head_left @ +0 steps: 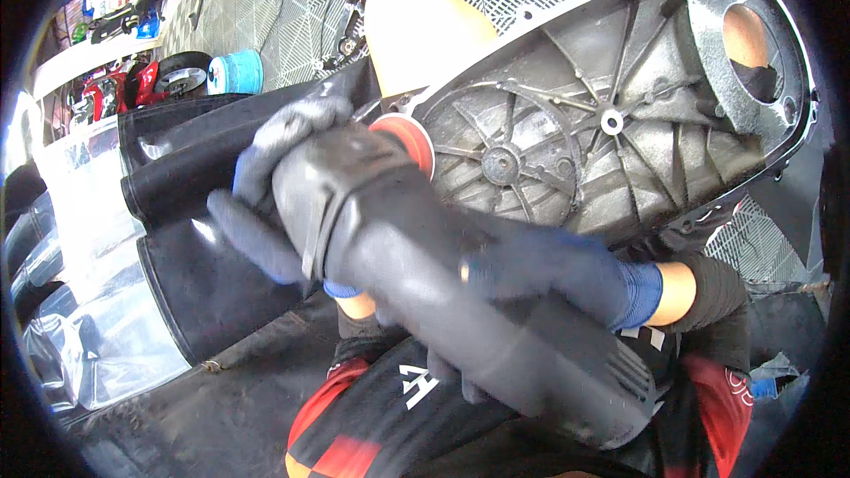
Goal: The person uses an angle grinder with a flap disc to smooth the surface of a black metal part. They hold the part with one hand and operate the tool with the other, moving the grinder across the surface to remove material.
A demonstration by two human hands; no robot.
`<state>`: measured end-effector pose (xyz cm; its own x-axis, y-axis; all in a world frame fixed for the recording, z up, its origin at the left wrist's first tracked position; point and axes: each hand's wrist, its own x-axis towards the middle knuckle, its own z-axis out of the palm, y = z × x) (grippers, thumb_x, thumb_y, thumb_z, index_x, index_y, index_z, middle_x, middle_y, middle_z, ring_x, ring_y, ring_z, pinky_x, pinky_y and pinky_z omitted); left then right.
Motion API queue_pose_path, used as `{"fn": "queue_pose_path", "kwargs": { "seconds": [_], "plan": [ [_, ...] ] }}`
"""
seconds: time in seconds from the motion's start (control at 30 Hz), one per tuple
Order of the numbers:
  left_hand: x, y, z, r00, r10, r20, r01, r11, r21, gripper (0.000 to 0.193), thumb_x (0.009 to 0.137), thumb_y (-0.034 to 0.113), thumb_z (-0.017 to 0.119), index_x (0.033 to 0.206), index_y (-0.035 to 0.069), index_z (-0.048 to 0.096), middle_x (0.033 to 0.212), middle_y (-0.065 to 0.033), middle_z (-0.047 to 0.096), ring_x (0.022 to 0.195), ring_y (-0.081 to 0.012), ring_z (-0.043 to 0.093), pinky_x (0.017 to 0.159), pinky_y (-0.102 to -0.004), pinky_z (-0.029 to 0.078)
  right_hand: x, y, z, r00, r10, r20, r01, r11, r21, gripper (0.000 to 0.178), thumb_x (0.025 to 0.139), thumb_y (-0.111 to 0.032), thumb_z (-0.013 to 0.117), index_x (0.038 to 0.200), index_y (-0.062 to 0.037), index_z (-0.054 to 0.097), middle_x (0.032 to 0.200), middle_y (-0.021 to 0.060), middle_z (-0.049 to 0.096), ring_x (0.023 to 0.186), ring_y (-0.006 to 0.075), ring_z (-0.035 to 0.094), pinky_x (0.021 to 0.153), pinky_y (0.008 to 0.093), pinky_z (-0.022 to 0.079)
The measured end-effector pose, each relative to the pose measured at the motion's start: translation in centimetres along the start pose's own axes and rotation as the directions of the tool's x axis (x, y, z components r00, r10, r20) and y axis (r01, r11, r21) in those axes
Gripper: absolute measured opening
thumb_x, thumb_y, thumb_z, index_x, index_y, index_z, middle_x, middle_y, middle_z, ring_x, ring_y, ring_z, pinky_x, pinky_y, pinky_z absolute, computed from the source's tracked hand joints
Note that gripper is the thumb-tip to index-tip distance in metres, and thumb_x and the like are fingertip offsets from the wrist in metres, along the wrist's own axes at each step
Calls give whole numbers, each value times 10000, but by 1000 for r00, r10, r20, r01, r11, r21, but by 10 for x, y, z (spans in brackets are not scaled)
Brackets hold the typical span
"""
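My two gloved hands hold a black angle grinder (pixel 425 257) that slants across my lap. The fingers of my left hand (pixel 270 173) curl around its head from the left. My right hand (pixel 549 270) grips the middle of the body, and slight blur lies over it. At the head sits a red disc (pixel 409 143) with a pale rim. This disc is close beside the left end of a large ribbed metal casing cover (pixel 611 80), whose hollow inside faces up. Whether disc and cover touch, I cannot tell.
A bare knee (pixel 425 26) rises beyond the cover. Black sheeting (pixel 212 274) with a clear plastic panel (pixel 97 257) spreads at left. Farther off are a light blue round container (pixel 235 73), a red motorbike (pixel 106 96) and grey grid floor tiles (pixel 266 0).
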<state>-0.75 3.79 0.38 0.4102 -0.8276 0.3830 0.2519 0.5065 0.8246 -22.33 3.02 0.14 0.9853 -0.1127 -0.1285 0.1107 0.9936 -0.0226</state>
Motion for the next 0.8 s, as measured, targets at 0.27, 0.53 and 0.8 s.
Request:
{"fn": "queue_pose_path", "kwargs": {
  "seconds": [0.27,0.53,0.8],
  "plan": [
    [-1,17,11,996,57,-71,-51,995,88,813,1006,574,151,1050,-69,646,966,-283,656,898,-380,647,854,-516,525,0,-21,24,997,52,-48,-64,946,-317,793,856,-535,670,1370,17,424,1068,99,610,948,152,605,803,283,504],
    [4,8,-6,993,31,-111,-26,998,50,827,973,621,189,1002,-46,677,948,-264,675,877,-372,657,830,-518,527,10,-31,17,986,165,-1,-157,938,-310,761,863,-565,656,1348,-9,471,1020,69,608,811,124,605,670,253,503],
    [4,0,-4,989,-17,-146,32,994,101,796,987,588,188,983,-32,687,952,-247,674,889,-371,652,843,-513,523,10,-37,8,990,112,-86,-135,928,-349,730,885,-539,638,1361,-9,475,1012,55,606,821,111,590,704,257,497]
  ]
}}
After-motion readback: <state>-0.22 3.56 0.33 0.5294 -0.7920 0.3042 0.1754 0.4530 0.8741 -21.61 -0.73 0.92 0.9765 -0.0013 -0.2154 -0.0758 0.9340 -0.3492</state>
